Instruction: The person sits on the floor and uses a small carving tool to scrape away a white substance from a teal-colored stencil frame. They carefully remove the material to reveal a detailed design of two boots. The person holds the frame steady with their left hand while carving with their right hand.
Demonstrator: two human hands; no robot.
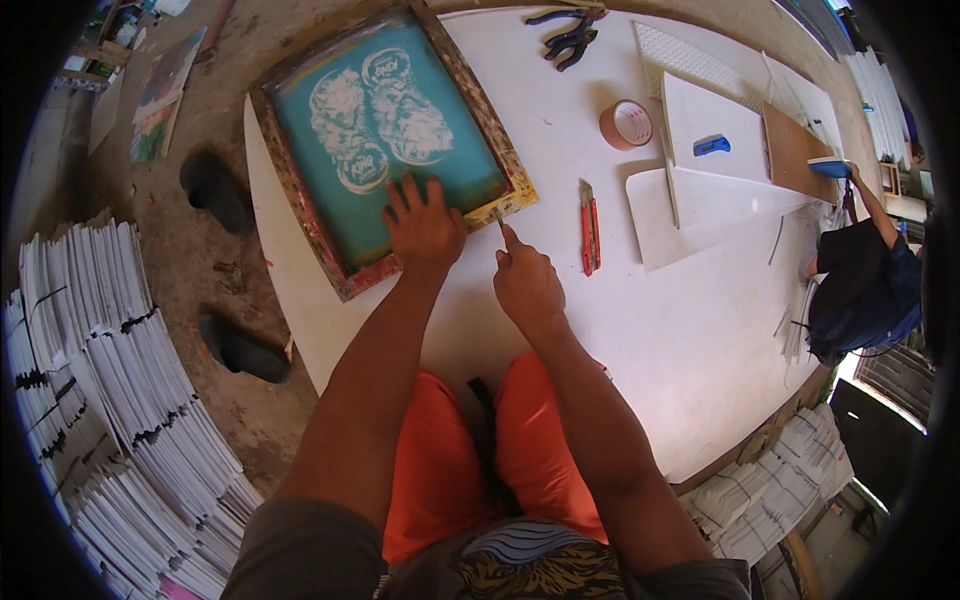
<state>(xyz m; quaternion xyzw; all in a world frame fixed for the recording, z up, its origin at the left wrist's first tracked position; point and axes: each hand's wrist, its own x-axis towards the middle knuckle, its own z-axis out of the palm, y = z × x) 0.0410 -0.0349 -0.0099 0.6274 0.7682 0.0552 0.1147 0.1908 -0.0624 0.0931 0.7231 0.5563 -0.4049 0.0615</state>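
Note:
A wooden screen-printing frame [517, 180] with teal mesh [350, 215] and white printed shapes lies tilted on the white table. My left hand [427, 225] rests on its near side, fingers spread over the mesh and palm across the wooden edge. Just to the right, my right hand [527, 282] is closed around a thin, dark metal tool [500, 217]. The tool's tip meets the frame's near bar by its yellow-stained corner. My fingers cover most of the tool, so its kind cannot be made out.
A red utility knife [590, 228], a tape roll [627, 125] and pliers [572, 42] lie on the white table [690, 330]. White boards [715, 150] hold a blue cutter [711, 146]. Another person [868, 270] works at right. Slippers [242, 347] and bundled sheet stacks [120, 390] are left.

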